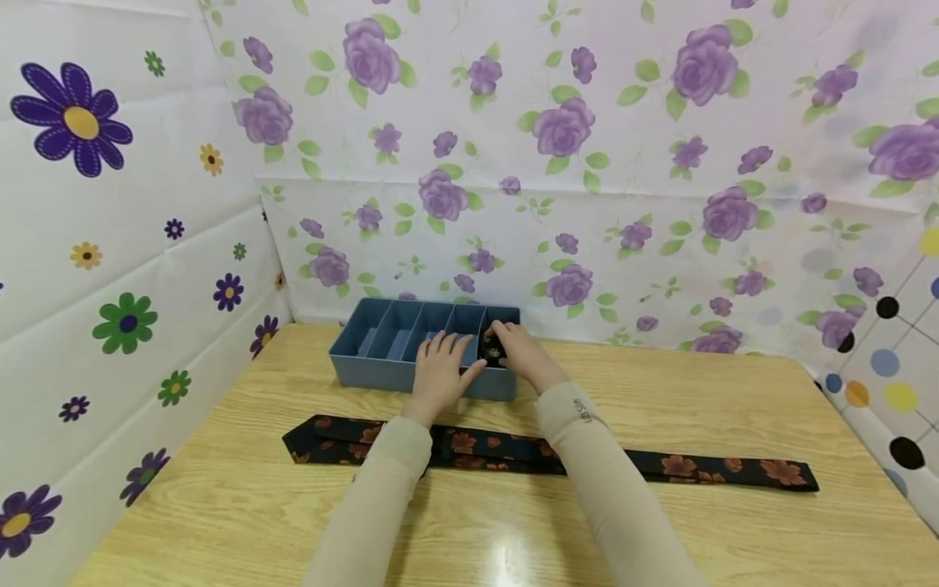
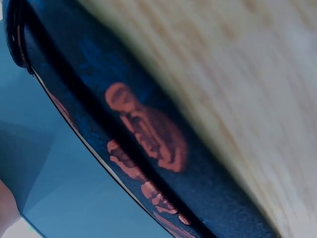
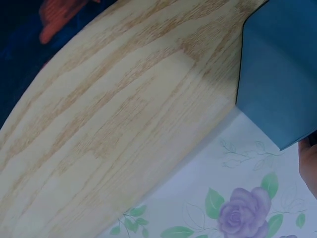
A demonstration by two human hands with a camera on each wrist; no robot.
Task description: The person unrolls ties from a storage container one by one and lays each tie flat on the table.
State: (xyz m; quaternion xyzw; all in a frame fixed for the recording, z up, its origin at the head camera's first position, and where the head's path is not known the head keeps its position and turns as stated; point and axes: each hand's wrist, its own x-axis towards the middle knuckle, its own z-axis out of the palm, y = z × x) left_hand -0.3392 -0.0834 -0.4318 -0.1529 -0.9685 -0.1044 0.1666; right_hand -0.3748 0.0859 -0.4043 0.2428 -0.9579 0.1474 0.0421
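A blue divided box (image 1: 374,373) stands at the back of the table. In its rightmost compartment sits a dark bundled necktie (image 1: 493,352) with a small pale pattern. My right hand (image 1: 517,352) reaches over the right wall and holds the bundle, its fingers bent around the top. My left hand (image 1: 438,373) lies over the front wall with fingers extended across the middle compartments, thumb pointing towards the bundle. A second necktie (image 1: 462,444), black with orange flowers, lies lengthwise in front of the box and passes beneath both forearms. Its flowered cloth (image 2: 148,134) fills much of the left wrist view.
The box's left compartments (image 1: 402,333) show bare blue floors. Behind it rises a wall covering with purple roses (image 1: 565,126); another flowered covering (image 1: 128,322) hangs at the left. The wooden table (image 1: 734,391) extends to the right of the box.
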